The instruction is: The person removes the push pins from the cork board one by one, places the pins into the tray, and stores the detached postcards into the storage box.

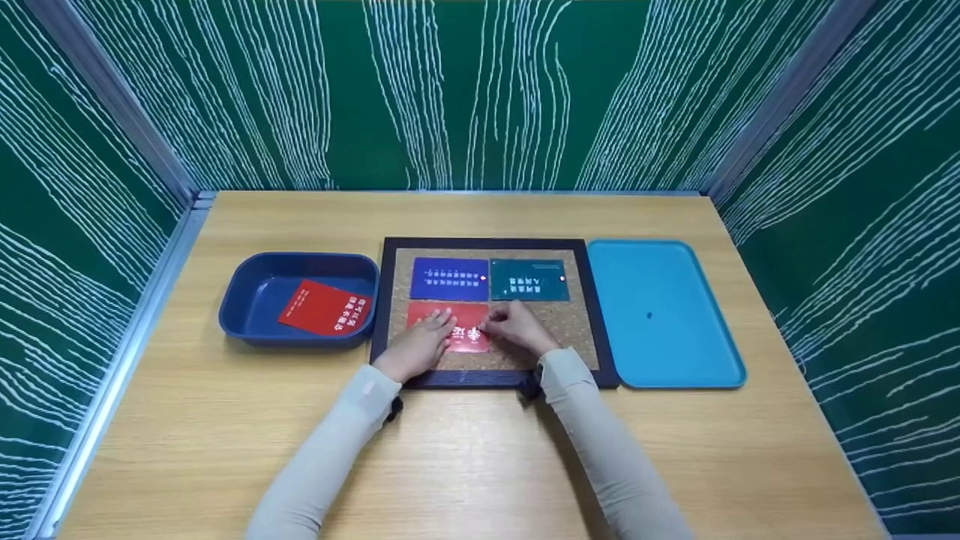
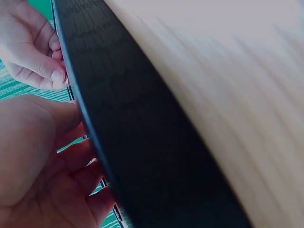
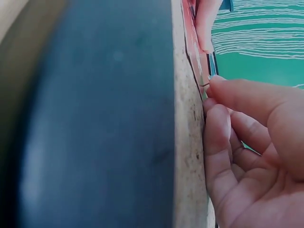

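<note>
A red card (image 1: pixel 471 343) with white print lies on a cork board (image 1: pixel 574 330) in a dark frame. Spread across the card's left part are the straight fingers of my left hand (image 1: pixel 418 346), holding it flat. At the card's right edge, my right hand (image 1: pixel 521 330) pinches a small pin between thumb and forefinger; its thin shaft (image 3: pixel 204 85) shows against the board in the right wrist view. The pin's head is hidden by the fingertips. Above the red card are a blue card (image 1: pixel 448 289) and a green card (image 1: pixel 531 270), each with a pin near its right edge.
Left of the board stands a dark blue bin (image 1: pixel 247 300) with another red card (image 1: pixel 319 306) inside, leaning on its wall. A light blue tray (image 1: pixel 667 352) on the right bears a tiny dark object (image 1: pixel 649 316). Green, white-striped walls (image 1: pixel 495 97) enclose the wooden table (image 1: pixel 465 465).
</note>
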A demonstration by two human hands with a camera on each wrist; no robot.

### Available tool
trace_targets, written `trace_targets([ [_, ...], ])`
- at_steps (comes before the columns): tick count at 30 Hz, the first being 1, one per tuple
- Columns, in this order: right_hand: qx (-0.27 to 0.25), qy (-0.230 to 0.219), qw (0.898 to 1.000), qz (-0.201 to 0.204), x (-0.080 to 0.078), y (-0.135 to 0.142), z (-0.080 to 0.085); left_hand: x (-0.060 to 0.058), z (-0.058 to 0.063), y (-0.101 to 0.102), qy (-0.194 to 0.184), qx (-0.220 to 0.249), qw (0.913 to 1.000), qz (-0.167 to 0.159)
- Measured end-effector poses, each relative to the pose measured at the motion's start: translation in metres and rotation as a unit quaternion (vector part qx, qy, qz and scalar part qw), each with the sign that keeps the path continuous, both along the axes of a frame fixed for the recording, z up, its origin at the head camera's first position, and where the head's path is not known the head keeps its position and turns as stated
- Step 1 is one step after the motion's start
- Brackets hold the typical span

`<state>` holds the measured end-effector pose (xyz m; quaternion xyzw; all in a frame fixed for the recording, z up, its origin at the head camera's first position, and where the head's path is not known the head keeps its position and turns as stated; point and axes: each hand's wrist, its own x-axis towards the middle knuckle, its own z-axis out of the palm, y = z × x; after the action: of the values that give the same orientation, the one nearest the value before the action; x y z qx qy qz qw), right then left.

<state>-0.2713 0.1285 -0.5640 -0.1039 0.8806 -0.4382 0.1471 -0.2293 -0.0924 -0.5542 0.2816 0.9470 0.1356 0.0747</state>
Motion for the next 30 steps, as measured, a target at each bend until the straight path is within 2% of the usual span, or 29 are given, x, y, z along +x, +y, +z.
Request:
trace_targets([
  [10, 0.021, 0.042, 0.999, 0.019, 0.0025, -0.0023, 0.0045, -0.0001, 0.0018, 0.0000, 0.010, 0.008, 0.9999, -0.005],
  [30, 0.039, 0.013, 0.999, 0.032, 0.0024, -0.0043, 0.0056, 0.0008, 0.0038, 0.0002, -0.007, 0.001, 1.0000, -0.002],
])
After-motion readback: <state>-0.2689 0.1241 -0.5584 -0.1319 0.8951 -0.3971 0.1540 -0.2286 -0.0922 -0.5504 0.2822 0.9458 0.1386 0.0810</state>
